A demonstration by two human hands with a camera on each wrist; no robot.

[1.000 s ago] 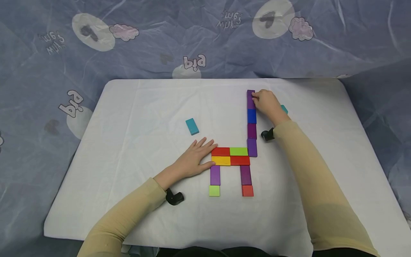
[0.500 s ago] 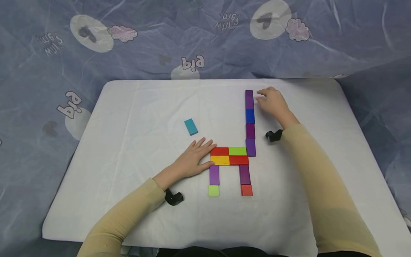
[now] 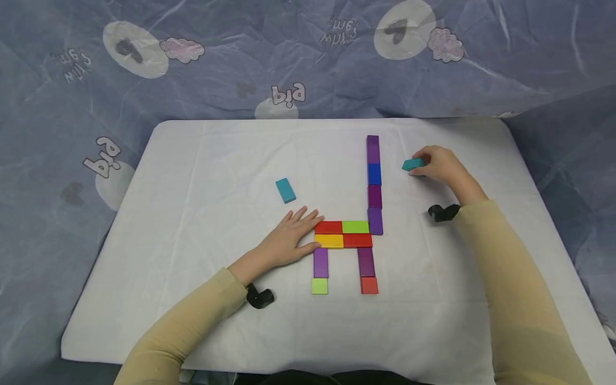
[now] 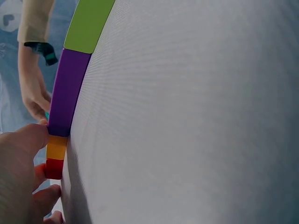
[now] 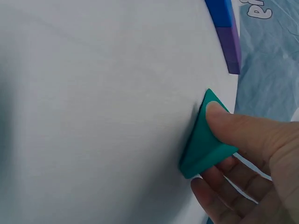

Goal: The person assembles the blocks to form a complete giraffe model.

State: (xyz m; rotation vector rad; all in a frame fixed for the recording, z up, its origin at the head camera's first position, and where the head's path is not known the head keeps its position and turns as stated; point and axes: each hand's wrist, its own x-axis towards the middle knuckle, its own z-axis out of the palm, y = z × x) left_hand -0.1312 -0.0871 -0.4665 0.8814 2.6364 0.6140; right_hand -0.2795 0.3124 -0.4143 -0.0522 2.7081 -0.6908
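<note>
Right hand (image 3: pixel 440 164): pinches triangle (image 5: pixel 204 142), right of column (image 3: pixel 374 186); three-sided face clear only in right wrist view
Left hand (image 3: pixel 287 240): spread, touching yellow block (image 3: pixel 330 241)
Count: 1 triangle, 1 teal block (image 3: pixel 286 190), 12 abutting blocks (image 3: pixel 357 240)

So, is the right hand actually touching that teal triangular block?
Touching. The right wrist view shows it: the right hand's thumb lies flat against the teal triangular block's face.

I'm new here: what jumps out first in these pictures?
The bright block figure on the white table, its tall purple-and-blue column running toward the far edge. Right of that column, a person's right grip pinches a teal triangular block.
</note>
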